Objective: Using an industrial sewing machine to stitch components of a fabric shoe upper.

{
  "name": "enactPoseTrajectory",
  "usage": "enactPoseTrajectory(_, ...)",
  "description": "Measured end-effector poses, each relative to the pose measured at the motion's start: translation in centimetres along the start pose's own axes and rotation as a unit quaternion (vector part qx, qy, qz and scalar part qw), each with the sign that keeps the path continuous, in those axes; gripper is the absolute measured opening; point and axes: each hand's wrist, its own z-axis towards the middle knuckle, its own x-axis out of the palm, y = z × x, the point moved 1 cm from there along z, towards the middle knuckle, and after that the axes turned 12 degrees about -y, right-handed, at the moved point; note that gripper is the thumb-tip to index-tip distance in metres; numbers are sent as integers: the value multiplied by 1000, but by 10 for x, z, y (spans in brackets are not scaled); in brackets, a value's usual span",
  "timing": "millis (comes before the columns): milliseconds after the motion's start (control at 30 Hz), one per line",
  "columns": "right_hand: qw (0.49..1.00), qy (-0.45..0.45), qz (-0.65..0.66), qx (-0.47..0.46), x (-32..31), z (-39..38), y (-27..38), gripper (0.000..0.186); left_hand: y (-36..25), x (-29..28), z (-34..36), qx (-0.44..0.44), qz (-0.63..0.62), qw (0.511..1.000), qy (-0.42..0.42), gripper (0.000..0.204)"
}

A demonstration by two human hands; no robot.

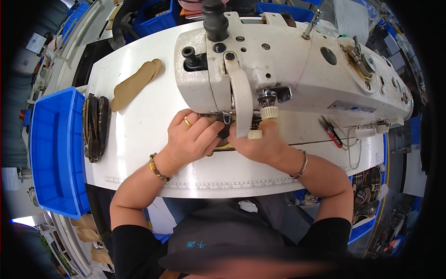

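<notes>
A white sewing machine (288, 56) stands on the white table. Under its needle area lies a small dark fabric piece (224, 132) with a tan edge near the table front; most of it is hidden by fingers and the machine. From the left, my left hand (193, 136) is closed, its bent fingers gripping the piece beside the presser foot. My right hand (260, 143) is closed on the piece from the other side, its thumb pressed in close and its fingers partly behind the machine's white lever (240, 102).
Tan insole-shaped pieces (135, 86) and a stack of dark plaid pieces (95, 128) lie left on the table. A blue bin (58, 153) stands beyond the left edge. Red-handled thread snips (331, 132) lie right of the machine. A ruler strip (204, 183) runs along the front edge.
</notes>
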Motion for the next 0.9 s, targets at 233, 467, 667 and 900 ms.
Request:
enactPoseTrajectory(233, 987, 38, -119, -97, -5, 5, 6, 14, 5, 6, -6, -31, 2, 1000, 3, 29)
enactPoseTrajectory(467, 992, 96, -67, -53, -8, 4, 4, 16, 8, 5, -2, -60, -37, 998, 1, 32)
enactPoseTrajectory(667, 984, 66, -107, -124, -13, 7, 10, 15, 7, -8, 0, -98, -103, 987, 69, 35)
enactPoseTrajectory(900, 980, 34, -131, -144, -10, 5, 7, 14, 6, -11, 2, -108, -153, 973, 135, 39)
